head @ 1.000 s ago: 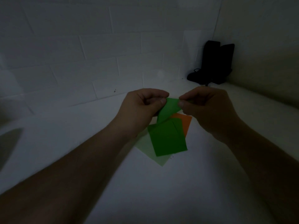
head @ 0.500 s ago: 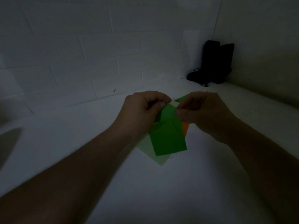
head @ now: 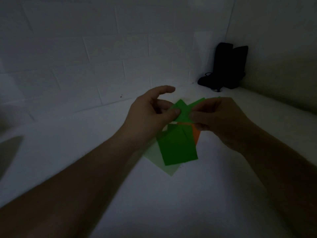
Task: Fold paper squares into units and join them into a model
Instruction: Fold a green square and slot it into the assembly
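A small green paper piece is held above the white table between both hands. My left hand pinches its left edge with the thumb, the index finger lifted and stretched out. My right hand pinches its right side with thumb and fingers. Below them on the table lies a stack of paper squares: a dark green square on top, an orange square peeking out at the right, a pale green square underneath at the left.
The white table meets a white brick wall at the back. A black object stands in the far right corner. A dark shadow lies at the left edge.
The hands lowered slightly and the green piece opened out wider between them. My left index finger lifted off the paper and now points outward.
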Demonstrator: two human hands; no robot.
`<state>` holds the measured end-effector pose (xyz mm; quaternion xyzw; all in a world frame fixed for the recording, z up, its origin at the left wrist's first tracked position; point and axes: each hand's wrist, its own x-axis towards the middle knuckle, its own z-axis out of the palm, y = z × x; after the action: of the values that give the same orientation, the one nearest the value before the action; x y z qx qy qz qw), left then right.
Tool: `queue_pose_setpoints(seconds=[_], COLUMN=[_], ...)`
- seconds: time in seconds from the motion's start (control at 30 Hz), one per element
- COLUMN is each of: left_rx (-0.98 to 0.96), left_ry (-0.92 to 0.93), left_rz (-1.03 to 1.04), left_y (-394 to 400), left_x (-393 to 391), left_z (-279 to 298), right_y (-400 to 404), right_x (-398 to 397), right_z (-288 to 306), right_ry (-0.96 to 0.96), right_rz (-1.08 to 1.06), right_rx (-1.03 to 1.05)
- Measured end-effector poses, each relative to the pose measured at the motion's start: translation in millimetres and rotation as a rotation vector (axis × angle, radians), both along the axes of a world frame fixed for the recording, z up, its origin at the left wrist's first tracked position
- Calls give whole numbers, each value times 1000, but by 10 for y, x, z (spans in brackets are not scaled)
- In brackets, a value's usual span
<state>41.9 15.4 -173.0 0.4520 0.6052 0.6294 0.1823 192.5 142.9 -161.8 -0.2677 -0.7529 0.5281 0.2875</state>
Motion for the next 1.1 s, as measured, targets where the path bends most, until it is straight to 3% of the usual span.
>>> queue_pose_setpoints(seconds=[0.17,0.33,0.57,1.1], left_rx=[4,29,-93,-61], left_ry=[-378,-727,-648,-681], left_rz=[-73,-174,-276,-157], left_y=[36,61,87,37], left_x=[5,116,206,250], left_z=[31,76,-10,87], right_y=[28,-12,-62,-81], right_x=[0,-21,-68,-57], right_z=[35,4,-18,-37], right_ry=[75,121,266,206], right_rz=[-32,57,31,111], right_rx=[-275,-398,-393,-340])
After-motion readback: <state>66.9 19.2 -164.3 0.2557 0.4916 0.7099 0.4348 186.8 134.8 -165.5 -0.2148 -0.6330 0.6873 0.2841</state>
